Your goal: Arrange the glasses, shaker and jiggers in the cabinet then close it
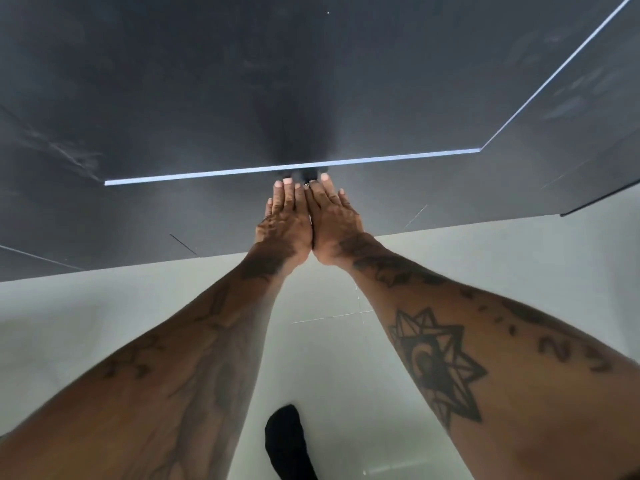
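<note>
Both my hands lie flat, side by side, on the dark grey cabinet front [166, 220], just under the counter's bright edge [207, 174]. My left hand [284, 223] and my right hand [334, 220] touch along the thumbs, with fingers stretched upward and nothing held. The right hand wears a ring. The fingertips reach a dark shadowed spot under the edge. Thin seams run across the cabinet front on either side of the hands. No glasses, shaker or jiggers are in view.
A dark grey countertop [242, 81] fills the upper view and turns a corner at the right, where another dark panel [588, 161] comes toward me. Below is a pale tiled floor [329, 341]. My foot in a black sock [287, 441] stands between my forearms.
</note>
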